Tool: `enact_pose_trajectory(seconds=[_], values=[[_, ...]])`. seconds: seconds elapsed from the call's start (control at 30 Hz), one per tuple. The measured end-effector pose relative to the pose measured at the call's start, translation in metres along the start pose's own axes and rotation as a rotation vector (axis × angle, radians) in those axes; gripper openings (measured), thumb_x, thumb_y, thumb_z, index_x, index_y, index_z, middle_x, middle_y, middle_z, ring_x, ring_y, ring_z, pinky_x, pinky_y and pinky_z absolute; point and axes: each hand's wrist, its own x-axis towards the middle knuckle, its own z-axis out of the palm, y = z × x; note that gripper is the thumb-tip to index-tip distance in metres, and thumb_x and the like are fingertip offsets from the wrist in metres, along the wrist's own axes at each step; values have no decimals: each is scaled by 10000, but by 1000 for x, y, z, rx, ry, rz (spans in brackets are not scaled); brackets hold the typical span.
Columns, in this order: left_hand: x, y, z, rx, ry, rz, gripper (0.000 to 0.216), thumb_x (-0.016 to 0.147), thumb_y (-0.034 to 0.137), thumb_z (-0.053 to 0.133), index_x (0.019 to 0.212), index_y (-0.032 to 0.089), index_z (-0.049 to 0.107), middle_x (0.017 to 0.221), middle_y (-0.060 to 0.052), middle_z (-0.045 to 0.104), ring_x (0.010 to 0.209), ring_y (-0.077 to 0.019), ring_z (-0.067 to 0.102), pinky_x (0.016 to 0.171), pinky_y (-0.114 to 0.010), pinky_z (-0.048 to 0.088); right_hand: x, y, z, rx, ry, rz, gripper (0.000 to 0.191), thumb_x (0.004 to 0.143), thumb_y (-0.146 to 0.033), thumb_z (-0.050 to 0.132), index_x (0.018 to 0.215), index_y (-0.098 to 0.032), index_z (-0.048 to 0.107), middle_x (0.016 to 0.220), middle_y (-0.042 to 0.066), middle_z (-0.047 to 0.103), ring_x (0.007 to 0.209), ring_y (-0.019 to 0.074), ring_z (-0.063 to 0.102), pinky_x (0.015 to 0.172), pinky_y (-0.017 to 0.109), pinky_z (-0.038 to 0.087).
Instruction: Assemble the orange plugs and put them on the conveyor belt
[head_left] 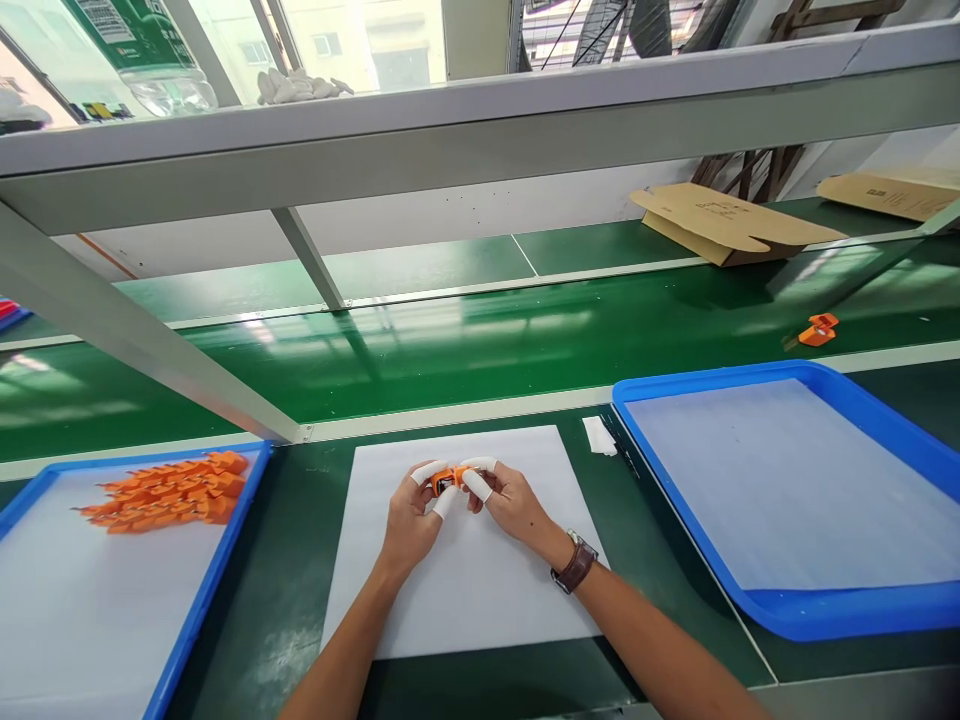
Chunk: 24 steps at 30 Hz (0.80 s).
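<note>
Both of my hands meet over a white sheet (465, 590) on the green bench, pinching one small orange plastic part (445, 482) with a dark opening. My left hand (409, 515) grips its left side, and my right hand (517, 505) grips its right side. White finger covers sit on thumbs and index fingers. The fingertips hide much of the part, so its exact kind is unclear. Left of the sheet, a pile of similar orange parts (176, 495) lies in a blue-rimmed tray (217, 590).
At the right stands another blue tray (712, 545) with a pale liner. A white scrap (598, 436) lies beside it. One orange part (817, 330) rests on the green belt (480, 340) behind. Cardboard (727, 220) lies farther back. A metal shelf beam (465, 150) crosses above.
</note>
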Motion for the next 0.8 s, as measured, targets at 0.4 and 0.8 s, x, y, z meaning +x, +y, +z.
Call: enact_pose_trajectory(seconds=[0.4, 0.8], values=[[-1, -4, -2, 29, 94, -72, 197, 873, 314, 669, 1045, 222, 697, 1131, -75, 677, 1020, -217, 700, 900, -382, 608, -7, 1, 4, -315, -37, -295, 238, 923, -267, 613, 1159, -255, 630, 1070, 63, 638, 862, 181, 627, 780, 350, 570], [-5, -2, -4, 355, -30, 155, 376, 891, 228, 646, 1256, 319, 649, 1240, -59, 636, 975, -215, 706, 842, -394, 631, -3, 3, -2, -387, 99, -274, 188, 900, -208, 586, 1071, -246, 652, 949, 49, 631, 760, 176, 591, 663, 322, 533]])
